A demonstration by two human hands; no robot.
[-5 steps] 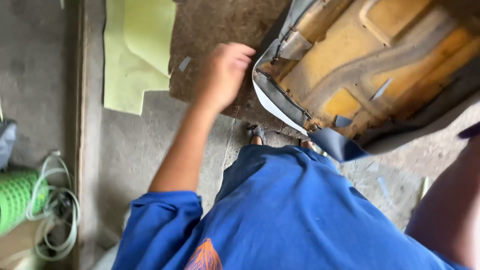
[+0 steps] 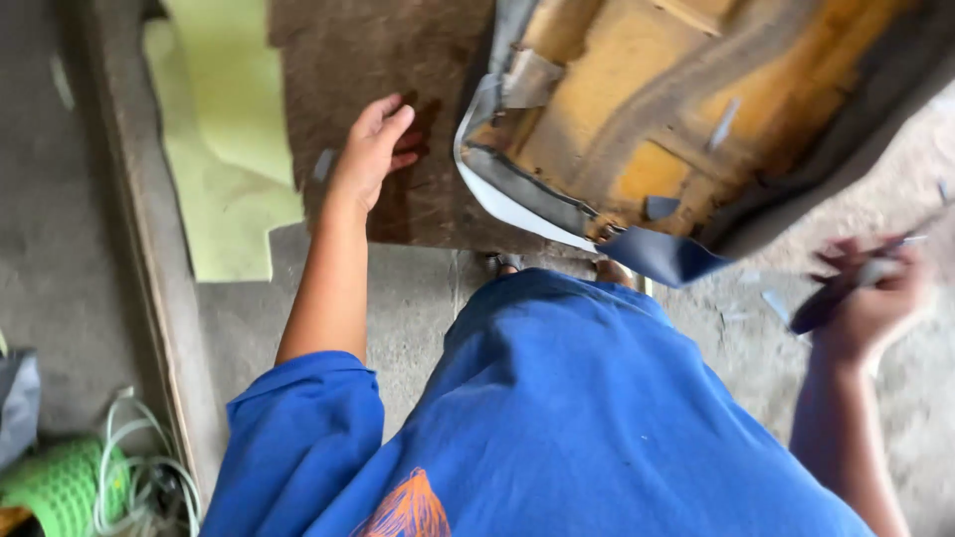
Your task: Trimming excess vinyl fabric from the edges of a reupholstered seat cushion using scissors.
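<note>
My left hand [image 2: 373,149] reaches forward over a brown fibrous mat [image 2: 368,70] on the floor, fingers loosely together, holding nothing. To its right lies an upturned seat cushion [image 2: 657,109] of yellow foam with grey-blue cover edges hanging loose. My right hand [image 2: 870,293] is low at the right, blurred, closed around a dark-handled tool [image 2: 826,303] with a thin metal end. My blue shirt [image 2: 557,418] fills the lower middle.
A pale yellow-green foam sheet [image 2: 224,159] lies left of the brown mat. A wooden strip [image 2: 149,259] runs along the concrete floor. Green mesh [image 2: 60,487] and coiled cord [image 2: 139,467] sit at the bottom left. Small scraps litter the floor at the right.
The view has shifted so my right hand with the tool has come into sight at the right. My left hand stays over the brown mat.
</note>
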